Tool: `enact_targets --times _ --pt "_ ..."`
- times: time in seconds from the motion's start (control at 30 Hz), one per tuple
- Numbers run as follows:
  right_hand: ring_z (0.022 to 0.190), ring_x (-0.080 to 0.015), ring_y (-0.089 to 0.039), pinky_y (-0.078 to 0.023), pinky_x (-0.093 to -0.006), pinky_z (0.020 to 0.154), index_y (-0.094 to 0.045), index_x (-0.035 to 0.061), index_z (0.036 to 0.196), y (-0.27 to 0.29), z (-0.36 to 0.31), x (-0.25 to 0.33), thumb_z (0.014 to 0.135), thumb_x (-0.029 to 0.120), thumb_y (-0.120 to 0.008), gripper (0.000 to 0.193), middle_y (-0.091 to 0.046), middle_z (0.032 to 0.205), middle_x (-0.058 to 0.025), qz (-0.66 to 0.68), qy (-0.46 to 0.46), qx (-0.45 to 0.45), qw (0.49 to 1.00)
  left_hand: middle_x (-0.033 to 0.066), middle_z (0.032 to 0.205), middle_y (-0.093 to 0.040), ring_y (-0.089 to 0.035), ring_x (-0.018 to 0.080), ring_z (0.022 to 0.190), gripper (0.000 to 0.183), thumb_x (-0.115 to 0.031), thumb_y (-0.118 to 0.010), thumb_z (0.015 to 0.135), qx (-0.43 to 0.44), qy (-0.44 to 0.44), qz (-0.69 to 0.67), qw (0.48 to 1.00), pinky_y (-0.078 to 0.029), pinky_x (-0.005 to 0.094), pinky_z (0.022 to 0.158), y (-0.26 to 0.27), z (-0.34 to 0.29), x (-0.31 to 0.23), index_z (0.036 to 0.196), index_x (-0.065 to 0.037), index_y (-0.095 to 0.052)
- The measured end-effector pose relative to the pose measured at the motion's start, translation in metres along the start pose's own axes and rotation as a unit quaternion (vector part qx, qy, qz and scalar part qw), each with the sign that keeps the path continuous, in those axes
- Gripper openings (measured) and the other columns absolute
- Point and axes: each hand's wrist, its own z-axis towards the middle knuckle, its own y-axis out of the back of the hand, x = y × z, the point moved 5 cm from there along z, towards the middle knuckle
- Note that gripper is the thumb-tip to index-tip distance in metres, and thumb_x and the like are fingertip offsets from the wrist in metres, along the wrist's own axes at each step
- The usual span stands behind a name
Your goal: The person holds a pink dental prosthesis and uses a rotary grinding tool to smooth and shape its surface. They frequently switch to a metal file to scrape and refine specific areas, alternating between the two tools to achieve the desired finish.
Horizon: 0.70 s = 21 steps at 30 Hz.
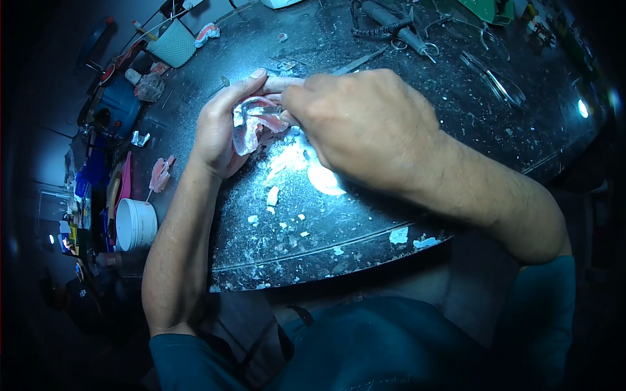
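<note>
My left hand [215,130] is wrapped round a pink denture base [245,135], curved and smeared with white plaster. My right hand [372,124] is closed in a fist against its right side. From that fist a short flat metal tool tip [268,111] reaches over the denture base; the fingers hide its grip. Beyond the right knuckles shows a pointed metal blade [362,61]; whether it belongs to the held tool I cannot tell. White plaster crumbs [272,195] and powder lie below the hands under a bright light.
A white tub [135,225] and a pink moulded piece [160,174] sit left of my left forearm. Farther back are a woven-textured cup [173,44] and a plaster lump [150,86]. Metal tweezers [499,85] and a corded handpiece [398,29] lie at the back right of the dark bench [306,257].
</note>
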Motion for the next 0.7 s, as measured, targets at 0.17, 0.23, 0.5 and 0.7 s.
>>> enact_targets --times 0.17,0.23,0.5,0.7 --pt "0.073 -0.0255 -0.076 -0.062 -0.0342 0.063 -0.069 -0.0043 0.096 -0.003 0.001 0.014 0.093 0.011 -0.059 0.018 -0.073 0.082 -0.0198 -0.010 -0.016 0.015 1.000 0.0214 0.114 -0.071 -0.071 0.0226 0.097 0.053 -0.033 -0.040 0.105 -0.039 -0.023 0.058 0.997 -0.057 0.0329 0.088 -0.003 0.005 0.001 0.125 0.011 -0.061" --pt "0.076 -0.0284 -0.076 -0.062 -0.0373 0.066 -0.068 -0.0055 0.097 -0.006 0.002 0.009 0.094 0.010 -0.057 0.019 -0.072 0.083 -0.0207 0.064 -0.073 0.044 0.994 0.0243 0.118 -0.069 -0.071 0.0255 0.103 0.056 -0.034 -0.037 0.106 -0.062 -0.031 0.064 0.996 -0.058 0.0342 0.090 -0.007 0.005 0.000 0.129 0.013 -0.057" --pt "0.082 -0.0392 -0.072 -0.058 -0.0486 0.078 -0.070 -0.0033 0.106 -0.023 0.002 -0.007 0.101 0.019 -0.052 0.029 -0.071 0.084 -0.0248 0.308 -0.202 0.085 0.926 0.0257 0.123 -0.066 -0.068 0.0300 0.111 0.057 -0.034 -0.035 0.106 -0.038 -0.039 0.005 0.998 -0.054 0.0384 0.098 -0.008 0.003 0.002 0.134 0.013 -0.053" --pt "0.082 -0.0324 -0.074 -0.060 -0.0443 0.082 -0.073 0.0062 0.111 -0.006 0.011 -0.024 0.100 0.025 -0.054 0.029 -0.074 0.090 -0.0179 0.219 -0.128 0.066 0.965 0.0246 0.126 -0.065 -0.067 0.0286 0.112 0.059 -0.035 -0.034 0.107 0.015 -0.054 -0.076 0.996 -0.054 0.0376 0.098 -0.007 0.004 0.001 0.140 0.012 -0.046"
